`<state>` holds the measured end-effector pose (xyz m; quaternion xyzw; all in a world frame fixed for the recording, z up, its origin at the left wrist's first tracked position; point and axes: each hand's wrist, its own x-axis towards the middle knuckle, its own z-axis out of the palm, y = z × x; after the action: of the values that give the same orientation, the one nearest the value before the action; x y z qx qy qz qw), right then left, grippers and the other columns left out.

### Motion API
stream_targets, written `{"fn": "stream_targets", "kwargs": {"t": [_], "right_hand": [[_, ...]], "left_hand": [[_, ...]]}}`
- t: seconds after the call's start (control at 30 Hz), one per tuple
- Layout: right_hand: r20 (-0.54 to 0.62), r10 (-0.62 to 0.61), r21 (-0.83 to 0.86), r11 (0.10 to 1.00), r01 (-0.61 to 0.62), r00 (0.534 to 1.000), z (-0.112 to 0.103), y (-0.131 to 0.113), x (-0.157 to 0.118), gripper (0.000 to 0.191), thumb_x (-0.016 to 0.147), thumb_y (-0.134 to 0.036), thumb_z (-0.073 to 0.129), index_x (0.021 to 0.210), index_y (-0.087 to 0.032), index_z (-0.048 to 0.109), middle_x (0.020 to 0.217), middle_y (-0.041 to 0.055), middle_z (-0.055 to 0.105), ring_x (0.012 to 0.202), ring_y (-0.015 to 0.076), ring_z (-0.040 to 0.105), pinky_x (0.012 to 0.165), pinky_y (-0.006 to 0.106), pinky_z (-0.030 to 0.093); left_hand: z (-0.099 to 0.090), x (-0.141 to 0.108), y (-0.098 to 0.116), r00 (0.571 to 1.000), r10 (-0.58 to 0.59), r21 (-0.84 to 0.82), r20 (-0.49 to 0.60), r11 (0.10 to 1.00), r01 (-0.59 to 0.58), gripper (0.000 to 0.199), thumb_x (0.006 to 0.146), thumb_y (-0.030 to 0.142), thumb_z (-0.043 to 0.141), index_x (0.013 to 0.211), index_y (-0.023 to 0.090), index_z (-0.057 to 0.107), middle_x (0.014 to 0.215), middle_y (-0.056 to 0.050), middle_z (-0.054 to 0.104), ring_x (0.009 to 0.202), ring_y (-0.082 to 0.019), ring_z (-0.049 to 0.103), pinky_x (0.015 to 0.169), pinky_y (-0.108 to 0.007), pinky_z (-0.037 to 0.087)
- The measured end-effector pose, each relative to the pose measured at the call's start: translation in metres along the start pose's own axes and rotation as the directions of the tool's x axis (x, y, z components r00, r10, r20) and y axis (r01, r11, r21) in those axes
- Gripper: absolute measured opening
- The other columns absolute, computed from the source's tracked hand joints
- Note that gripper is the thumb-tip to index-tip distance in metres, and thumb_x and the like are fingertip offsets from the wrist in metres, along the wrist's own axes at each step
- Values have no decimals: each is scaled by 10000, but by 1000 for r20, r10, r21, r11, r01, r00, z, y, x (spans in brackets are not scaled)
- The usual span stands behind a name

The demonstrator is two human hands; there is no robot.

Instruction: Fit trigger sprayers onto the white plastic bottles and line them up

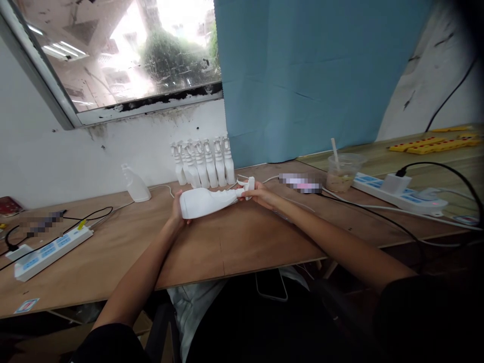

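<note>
A white spray bottle (207,201) lies sideways in the air above the wooden table, its base to the left and its trigger head (247,187) to the right. My left hand (177,207) is wrapped round the base end, with most of its fingers hidden behind the bottle. At the other end, my right hand (260,194) grips the trigger head with closed fingers. Beyond them, a row of several white spray bottles (204,164) stands upright against the wall. Another white spray bottle (135,185) stands tilted in view to the left of that row.
The wooden table (242,242) has a power strip (53,252) at left and another power strip (401,194) at right, both with cables. A plastic cup with a straw (342,174) stands right of a blurred phone-like device (300,183). Yellow strips (431,144) lie at far right.
</note>
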<state>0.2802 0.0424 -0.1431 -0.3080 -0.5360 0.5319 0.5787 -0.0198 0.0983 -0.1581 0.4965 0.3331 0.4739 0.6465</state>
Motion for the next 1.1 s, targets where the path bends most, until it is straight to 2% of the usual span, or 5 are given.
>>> {"fn": "stream_targets", "kwargs": {"t": [0.17,0.37,0.5,0.7,1.1], "right_hand": [[-2,-7,-64,998,7,1000,-2,1,-2,413,489,-105,830,830,-178,610,742,-5,657,626,127,585,501,229,465],[-22,-20,-85,996,18,1000,0,9,-1,310,665,-315,764,839,-192,538,637,-23,612,435,93,501,379,221,338],[-37,-47,-13,999,46,998,1,12,-1,450,573,-237,824,905,-212,521,756,-20,637,531,106,547,407,211,390],[-126,-88,-109,991,75,988,2,13,0,366,631,-307,801,827,-201,512,627,-33,605,442,89,490,377,212,349],[-76,-87,-54,995,83,993,1,12,-1,468,574,-282,832,884,-222,488,684,-45,632,471,106,548,385,211,384]], "left_hand": [[3,-1,-4,1000,-1,-6,4,1000,1,652,906,576,288,1192,49,544,587,-90,598,340,-181,482,257,-213,245],[4,-1,-6,1000,18,-8,3,1000,-18,642,876,586,321,1153,67,577,577,-77,590,314,-187,472,218,-231,254],[6,-3,-5,1000,20,1,-23,1000,-20,651,889,579,299,1144,49,578,551,-79,579,314,-185,472,226,-223,254],[10,-6,-6,1000,22,0,6,1000,-22,634,904,565,270,1115,62,592,577,-83,583,313,-177,469,234,-209,235],[13,-6,-6,999,32,0,-14,999,-32,643,896,568,275,1130,57,587,565,-83,584,302,-181,462,217,-226,240]]}}
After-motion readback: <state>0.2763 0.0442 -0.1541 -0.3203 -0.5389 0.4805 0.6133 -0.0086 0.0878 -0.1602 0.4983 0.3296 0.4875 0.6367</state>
